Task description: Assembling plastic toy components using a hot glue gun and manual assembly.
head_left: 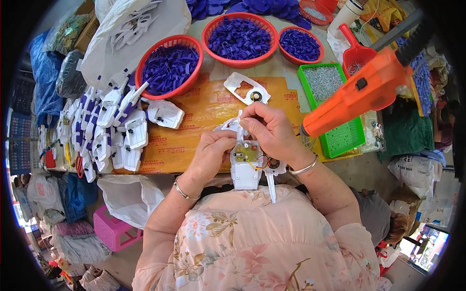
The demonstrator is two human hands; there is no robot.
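Observation:
In front of my body is a white plastic housing (246,177) with a small circuit board (246,153) and thin coloured wires. My left hand (213,154) is closed on its upper left side, fingertips beside the board. With thumb and forefinger, my right hand (270,130) pinches a narrow white plastic piece (240,127) standing at the housing's top end. Right of the housing hangs a white handled part (271,186) with a dark round piece near my right wrist; wires run toward it. Beyond my hands lies a white shell (246,89) with a round speaker-like disc.
An orange power screwdriver (359,94) hangs at the right, over a green tray (361,133) of screws. Red baskets (241,63) of purple parts line the far side. White-and-purple assemblies (109,119) pile up at left. A pink stool (109,228) stands below; another person (378,208) is at right.

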